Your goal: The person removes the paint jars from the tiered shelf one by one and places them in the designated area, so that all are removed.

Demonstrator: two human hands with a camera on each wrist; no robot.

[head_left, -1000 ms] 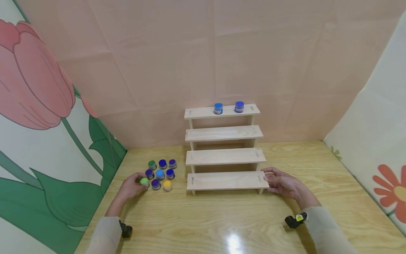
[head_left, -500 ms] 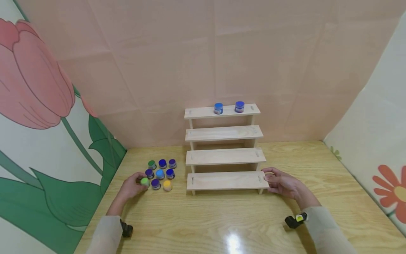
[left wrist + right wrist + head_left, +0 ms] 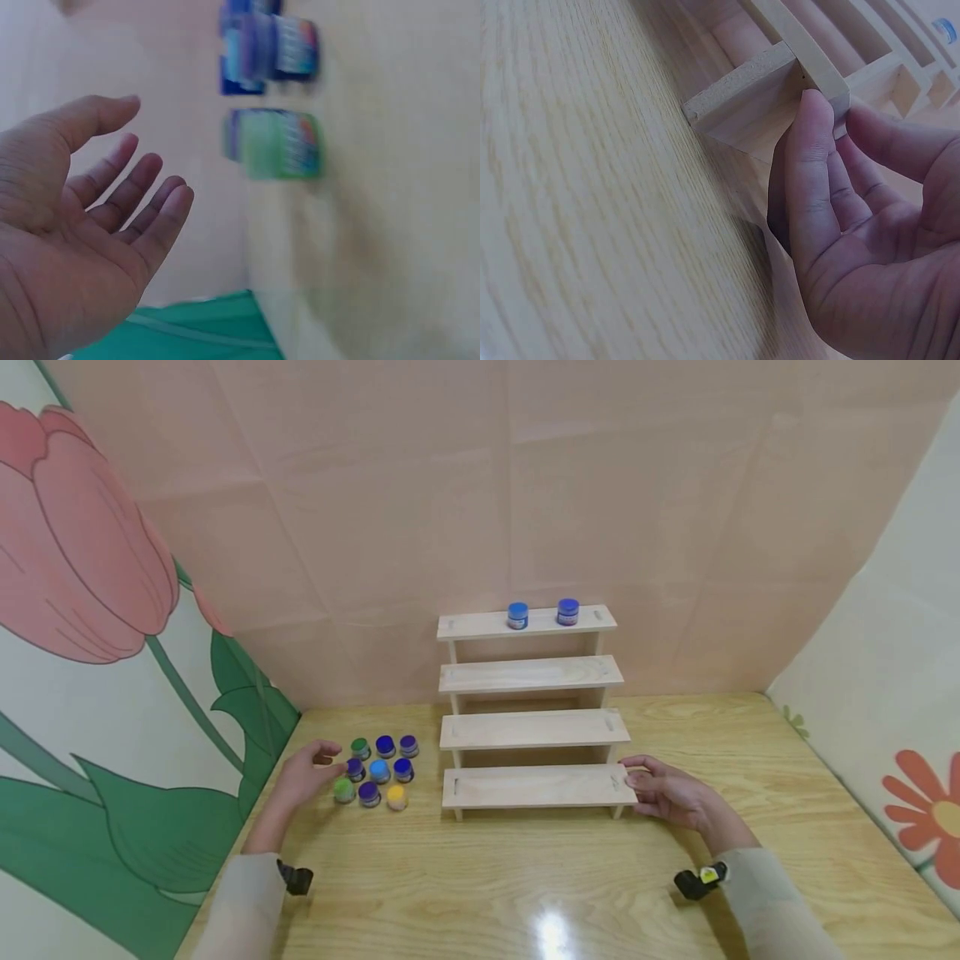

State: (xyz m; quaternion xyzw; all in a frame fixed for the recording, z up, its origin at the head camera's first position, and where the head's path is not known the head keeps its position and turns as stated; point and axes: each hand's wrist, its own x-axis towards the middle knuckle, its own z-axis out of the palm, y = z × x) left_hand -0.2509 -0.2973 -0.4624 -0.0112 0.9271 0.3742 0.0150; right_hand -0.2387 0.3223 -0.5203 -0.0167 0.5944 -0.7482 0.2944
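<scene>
My left hand (image 3: 306, 770) is beside a group of small paint jars, its fingers loosely bent with nothing between them in the left wrist view. Nearest to it are a light green jar (image 3: 344, 790) and a purple-lidded jar (image 3: 355, 769). A light blue jar (image 3: 379, 771) and a yellow jar (image 3: 397, 797) stand in the same rows. With thumb and fingers my right hand (image 3: 671, 792) pinches the right end of the bottom step of a wooden tiered shelf (image 3: 536, 787), also plain in the right wrist view.
Two blue jars, one lighter (image 3: 517, 616) and one darker (image 3: 567, 612), stand on the top step (image 3: 472, 626). The pale wood table (image 3: 450, 885) meets a pink cloth backdrop (image 3: 375, 568) behind, with flower-printed panels at both sides.
My left hand has let go of the light green jar and moved up and slightly left. The jar stays at the front left of the group. My right hand has not moved.
</scene>
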